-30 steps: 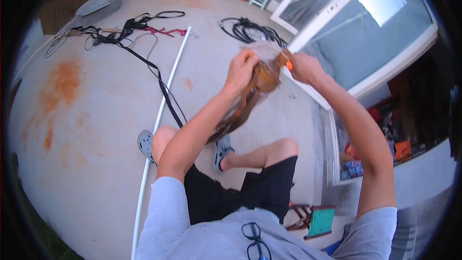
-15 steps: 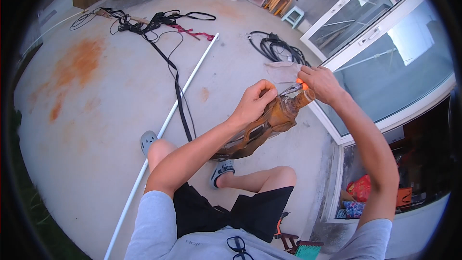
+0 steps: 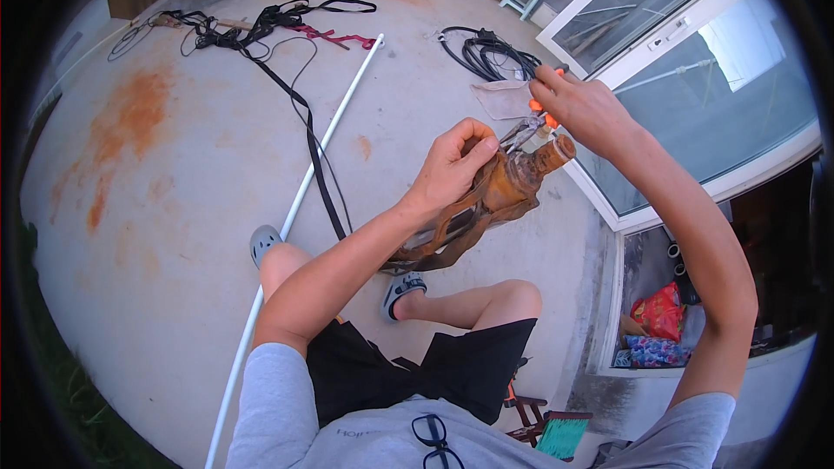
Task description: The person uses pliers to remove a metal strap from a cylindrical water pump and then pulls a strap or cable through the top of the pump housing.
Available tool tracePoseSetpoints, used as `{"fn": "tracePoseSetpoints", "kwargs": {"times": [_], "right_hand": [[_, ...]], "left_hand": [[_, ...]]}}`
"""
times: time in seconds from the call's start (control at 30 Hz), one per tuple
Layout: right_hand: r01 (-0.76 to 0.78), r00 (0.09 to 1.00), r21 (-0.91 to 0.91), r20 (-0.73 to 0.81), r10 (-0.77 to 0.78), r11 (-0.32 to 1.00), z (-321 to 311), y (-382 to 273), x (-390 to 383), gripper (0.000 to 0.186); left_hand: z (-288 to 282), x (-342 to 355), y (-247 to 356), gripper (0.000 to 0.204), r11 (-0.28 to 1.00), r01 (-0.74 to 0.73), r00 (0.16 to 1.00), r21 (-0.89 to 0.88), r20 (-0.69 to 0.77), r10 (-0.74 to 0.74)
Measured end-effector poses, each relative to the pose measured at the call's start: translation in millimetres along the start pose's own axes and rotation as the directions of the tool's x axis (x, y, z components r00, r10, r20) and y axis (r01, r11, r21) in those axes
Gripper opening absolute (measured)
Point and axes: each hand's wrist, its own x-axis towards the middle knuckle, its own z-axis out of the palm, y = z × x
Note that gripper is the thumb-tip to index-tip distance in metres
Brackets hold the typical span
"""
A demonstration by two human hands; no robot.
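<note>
A rusty brown object with a short round neck and long curved strips is held out over the floor in front of my knees; its exact kind is unclear. My left hand grips its near left edge, thumb pressed against the bent fingers. Orange-handled pliers are in my right hand, which is closed round the handles beyond the neck. The jaws point down-left toward the object's upper edge, close to my left fingertips. Whether they bite on anything is too small to tell.
A long white pole lies on the concrete, crossed by a black strap. Coiled black hose lies farther off, near a glass-paned door at the right. A green-bristled brush is beside my right hip.
The pliers have swung so their jaws and handles show more, as my right hand rose slightly. My left hand keeps its grip on the rusty object. The view has shifted a little.
</note>
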Motion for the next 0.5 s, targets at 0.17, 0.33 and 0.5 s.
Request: {"fn": "tracePoseSetpoints", "kwargs": {"times": [0.17,0.33,0.5], "right_hand": [[0.143,0.989,-0.145,-0.009,-0.145,0.979,-15.3,0.4,22.0,0.024],[0.295,0.944,-0.309,-0.054,-0.326,0.904,-32.4,3.1,36.2,0.012],[0.125,0.982,-0.156,0.161,-0.099,0.98,-28.2,-4.3,17.7,0.013]], "left_hand": [[-1.9,-0.6,3.7,0.019,1.0,0.007,0.999,-0.026,0.042,-0.005],[-4.4,6.4,11.4,0.019,0.998,0.037,0.995,0.043,0.094,-0.041],[2.5,11.3,8.5,0.023,0.988,0.112,0.988,0.11,0.097,-0.123]]}}
